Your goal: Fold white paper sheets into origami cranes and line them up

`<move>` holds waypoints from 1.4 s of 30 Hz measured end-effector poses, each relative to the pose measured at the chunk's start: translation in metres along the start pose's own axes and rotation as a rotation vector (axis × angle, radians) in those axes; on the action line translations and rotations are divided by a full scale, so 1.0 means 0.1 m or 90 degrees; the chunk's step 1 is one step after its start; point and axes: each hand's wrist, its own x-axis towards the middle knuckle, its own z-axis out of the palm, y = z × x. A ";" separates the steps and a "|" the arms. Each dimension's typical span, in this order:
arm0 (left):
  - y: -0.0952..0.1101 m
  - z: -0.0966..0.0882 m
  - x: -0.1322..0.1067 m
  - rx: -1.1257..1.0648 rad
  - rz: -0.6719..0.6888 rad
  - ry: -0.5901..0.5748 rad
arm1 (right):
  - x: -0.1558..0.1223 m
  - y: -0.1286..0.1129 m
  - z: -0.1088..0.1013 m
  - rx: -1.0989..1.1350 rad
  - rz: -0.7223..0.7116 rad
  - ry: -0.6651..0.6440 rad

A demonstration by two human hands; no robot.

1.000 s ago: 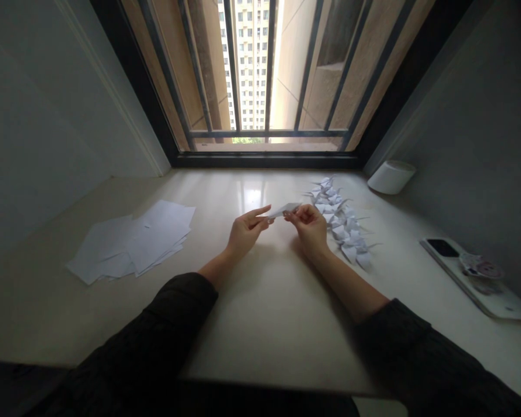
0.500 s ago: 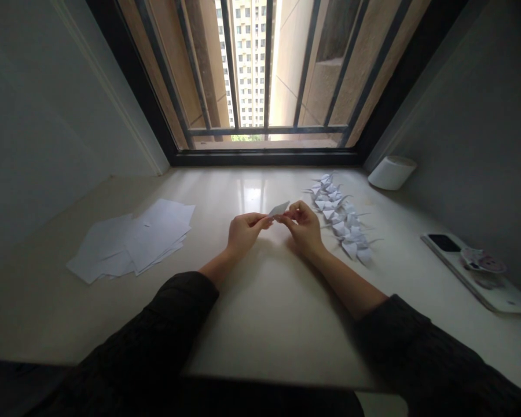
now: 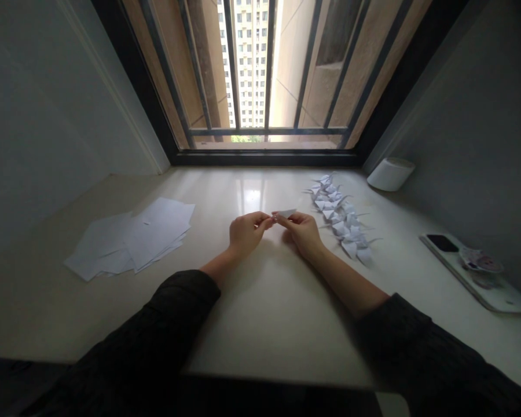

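Both my hands meet over the middle of the pale sill and pinch a small folded piece of white paper point(image 3: 285, 213). My left hand point(image 3: 246, 231) grips its left end with curled fingers. Closed on its right end is my right hand point(image 3: 303, 230), thumb and forefinger pressed together. Only a thin white sliver of the paper shows above my fingertips. A row of several folded white paper cranes point(image 3: 340, 219) lies just right of my right hand.
A loose stack of white paper sheets point(image 3: 132, 238) lies at the left. A white roll point(image 3: 391, 173) sits in the back right corner. A phone on a white tablet-like slab point(image 3: 475, 270) rests at the right. A barred window point(image 3: 264, 75) stands behind.
The paper piece has folded down smaller and lower between my fingers. My left forefinger, stretched out a second ago, is now curled in, and my hands have drawn closer together.
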 end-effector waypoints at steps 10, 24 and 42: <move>0.03 0.02 -0.03 0.080 0.039 -0.025 | 0.02 0.05 -0.07 -0.028 -0.064 0.050; 0.05 0.05 -0.03 0.052 0.000 -0.029 | 0.00 0.00 -0.10 -0.083 -0.144 0.073; 0.00 0.09 -0.03 -0.066 -0.011 -0.007 | 0.03 0.03 -0.04 -0.004 -0.055 -0.003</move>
